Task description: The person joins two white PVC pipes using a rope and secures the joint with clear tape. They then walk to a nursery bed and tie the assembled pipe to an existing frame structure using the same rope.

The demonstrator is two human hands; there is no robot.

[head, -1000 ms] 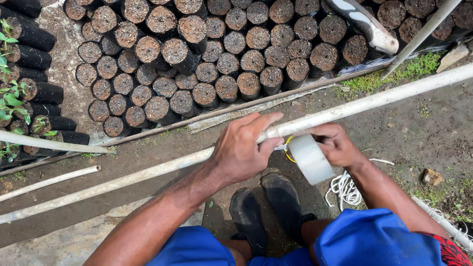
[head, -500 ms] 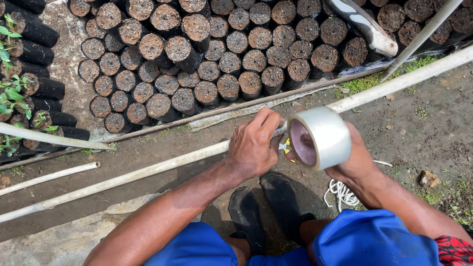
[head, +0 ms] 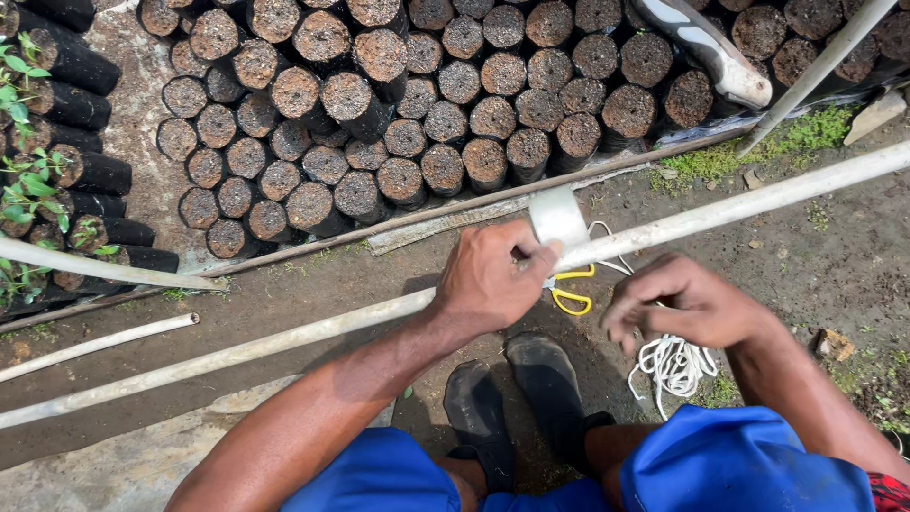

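Note:
My left hand (head: 493, 280) is closed over a long white pipe (head: 758, 199) that runs slantwise above the ground, and its fingertips pinch a roll of clear tape (head: 557, 218) against the far side of the pipe. My right hand (head: 692, 303) hovers just below the pipe to the right, fingers loosely curled and holding nothing. Under the pipe, yellow-handled scissors (head: 569, 299) lie on the soil beside a coil of white rope (head: 673, 365).
Several black nursery bags filled with soil (head: 379, 123) stand packed together beyond the pipe. Green seedlings (head: 28, 190) grow at the left. A thinner white pipe (head: 95, 346) lies at lower left, and a grey pole (head: 815, 71) slants at upper right. My black boots (head: 550, 379) stand on dirt.
The tape roll went from my right hand, up over the pipe, to its far side, where my left fingers now hold it. My right hand let go and dropped below the pipe.

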